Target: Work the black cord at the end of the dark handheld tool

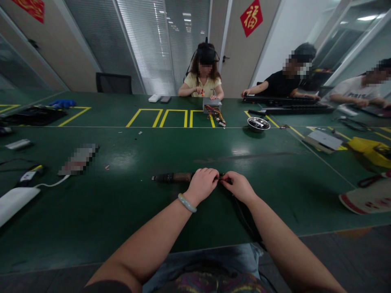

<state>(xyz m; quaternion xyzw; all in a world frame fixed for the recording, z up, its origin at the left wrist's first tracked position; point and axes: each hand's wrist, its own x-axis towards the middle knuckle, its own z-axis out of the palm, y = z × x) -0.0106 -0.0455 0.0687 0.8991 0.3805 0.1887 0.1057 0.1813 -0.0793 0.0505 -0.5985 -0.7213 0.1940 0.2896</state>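
A dark cylindrical tool with a brownish middle section (180, 178) lies on the green table (122, 215), its narrow tip pointing left. My left hand (203, 185), with a pale bangle (187, 203) on the wrist, is closed round the tool's right end. Just to its right, my right hand (238, 186) pinches the start of a black cable (244, 215) near that end. From there the cable runs down over the table's front edge. My fingertips almost meet and hide the spot where cable and tool come together.
Across the table a person handles a grey metal box (211, 105) with coloured wires. A metal bowl (258, 124) stands right of it. Two more people work at the right. Left lie a phone (78, 159) and a white device (18, 201); a cream cylindrical object (366, 198) is far right.
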